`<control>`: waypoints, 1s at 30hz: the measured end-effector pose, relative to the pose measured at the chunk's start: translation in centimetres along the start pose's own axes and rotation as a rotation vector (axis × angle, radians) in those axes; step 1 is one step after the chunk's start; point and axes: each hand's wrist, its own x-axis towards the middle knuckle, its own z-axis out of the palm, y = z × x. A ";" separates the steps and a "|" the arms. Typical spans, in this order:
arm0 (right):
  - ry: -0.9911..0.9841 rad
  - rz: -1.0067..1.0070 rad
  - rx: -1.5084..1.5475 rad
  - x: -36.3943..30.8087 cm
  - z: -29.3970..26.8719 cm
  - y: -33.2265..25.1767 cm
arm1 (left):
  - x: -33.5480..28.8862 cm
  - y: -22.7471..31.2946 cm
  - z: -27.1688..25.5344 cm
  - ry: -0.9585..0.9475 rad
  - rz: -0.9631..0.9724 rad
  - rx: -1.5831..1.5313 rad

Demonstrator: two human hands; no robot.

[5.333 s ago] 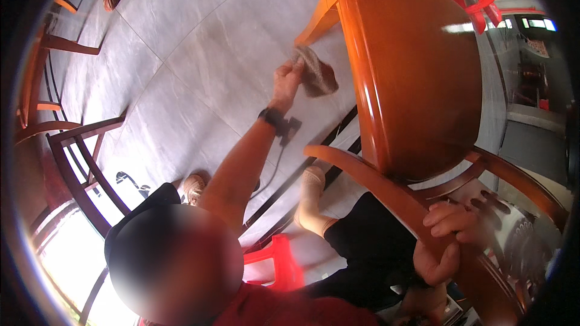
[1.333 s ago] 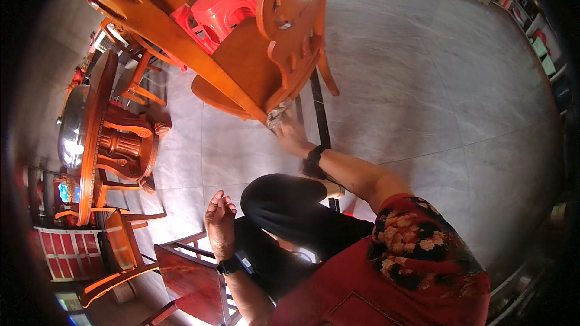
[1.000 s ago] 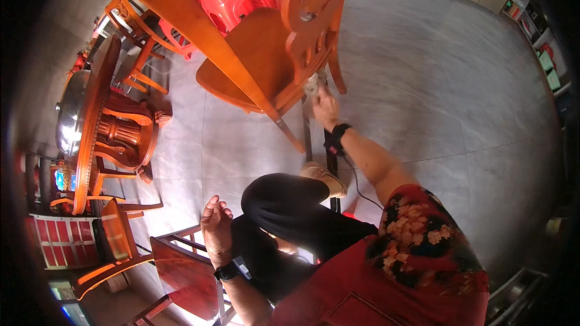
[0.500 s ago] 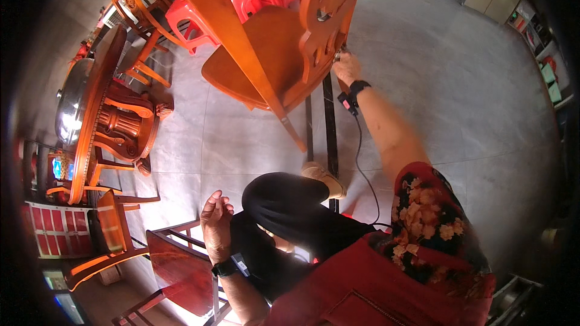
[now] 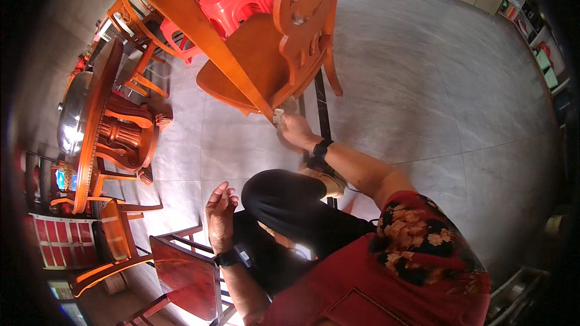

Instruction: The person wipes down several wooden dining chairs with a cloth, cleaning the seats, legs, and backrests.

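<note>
An orange-brown wooden chair (image 5: 241, 63) with a carved back stands tilted in the upper middle. My right hand (image 5: 297, 131) is closed on a small pale crumpled piece (image 5: 278, 116), perhaps cloth or paper. It presses this piece against the lower end of the chair's long slanting wooden post (image 5: 232, 75). Some of its fingers are hidden behind the piece. My left hand (image 5: 220, 214) is raised beside my knee, palm up, fingers loosely apart, holding nothing.
Red plastic stools (image 5: 226, 9) stand behind the chair. To the left are a round wooden table (image 5: 99, 127) and more wooden chairs (image 5: 142, 42). A dark red chair seat (image 5: 184, 274) is near my left forearm. Black rails (image 5: 322, 105) run under the worked chair.
My right hand has moved left and nearer, from the chair's right rear side to the end of the slanting post. My left hand stays raised, and the view has shifted slightly.
</note>
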 end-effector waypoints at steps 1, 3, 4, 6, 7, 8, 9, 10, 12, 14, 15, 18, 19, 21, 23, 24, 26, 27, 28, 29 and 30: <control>-0.042 0.058 0.107 0.2 -0.2 -1.5 | -0.3 0.1 -0.5 0.010 0.010 0.018; -0.104 0.146 0.297 -0.2 -2.4 -3.4 | -0.4 -0.2 -0.8 0.000 0.021 0.037; -0.116 0.182 0.385 -0.8 -3.0 -2.9 | -0.2 -0.2 -0.3 -0.004 0.008 0.035; 0.004 0.160 0.585 -2.5 -2.7 -2.5 | -0.3 0.1 0.4 0.003 0.001 0.046; 0.075 0.109 0.597 -2.3 -3.4 -3.6 | -0.7 0.3 0.2 0.021 -0.001 0.053; 0.150 0.061 0.603 -2.0 -4.4 -4.7 | -1.0 0.4 -0.1 0.031 0.013 0.059; 0.286 -0.111 0.585 -0.6 -5.8 -6.6 | -1.2 0.3 -0.5 0.035 0.020 0.064; 0.422 -0.280 0.554 0.7 -7.1 -8.7 | -1.5 0.4 -0.9 0.044 0.029 0.073; 0.196 -0.187 0.197 1.7 -6.5 -7.4 | -1.4 0.4 -0.9 0.055 0.020 0.067; 0.157 -0.202 -0.029 2.9 -5.9 -7.0 | -1.4 0.7 -0.6 0.062 0.030 0.059; 0.230 -0.260 -0.082 3.6 -5.5 -6.9 | -1.3 0.7 -0.7 0.061 0.028 0.059; 0.272 -0.316 -0.183 4.2 -5.3 -7.2 | -1.5 0.7 -1.0 0.073 0.036 0.065; 0.250 -0.310 -0.211 4.0 -5.4 -7.2 | -1.8 0.8 -0.8 0.074 0.033 0.073; 0.186 -0.340 -0.252 4.5 -6.1 -6.8 | -2.0 0.7 -0.8 0.070 0.027 0.097; 0.149 -0.358 -0.271 5.2 -6.4 -6.1 | -1.8 0.6 -0.8 0.041 0.024 0.131; 0.137 -0.363 -0.265 5.4 -6.0 -5.7 | -1.9 0.6 -0.7 0.050 0.012 0.141; 0.136 -0.370 -0.277 5.4 -5.5 -5.2 | -2.0 0.7 -0.7 0.063 0.012 0.142; 0.141 -0.369 -0.297 4.7 -5.4 -4.9 | -2.0 0.8 -0.8 0.069 0.011 0.141; 0.150 -0.378 -0.312 4.5 -5.2 -5.0 | -2.0 0.7 -0.9 0.060 0.015 0.137; 0.178 -0.376 -0.236 4.2 -5.2 -5.0 | -1.9 0.6 -1.1 0.047 0.021 0.131; 0.204 -0.373 -0.159 3.7 -5.3 -5.0 | -1.8 0.5 -1.1 0.033 0.025 0.124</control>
